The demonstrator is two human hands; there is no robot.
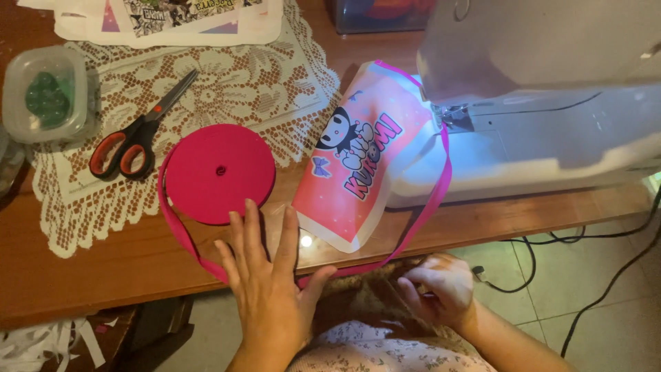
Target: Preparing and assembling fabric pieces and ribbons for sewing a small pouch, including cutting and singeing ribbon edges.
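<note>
Two hands working: left hand [265, 289] lying flat, fingers spread, pinning pink ribbon [432, 200] on the table [103, 269] beside the ribbon roll [219, 173]; right hand [441, 286] pinching ribbon below the table edge, near the pink pouch [361, 162].

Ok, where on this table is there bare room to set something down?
Bare wood lies along the table's front edge, left of the left hand and below the lace cloth. A narrower strip runs below the sewing machine. The middle is crowded: pink tape roll, scissors, printed pink piece.
</note>
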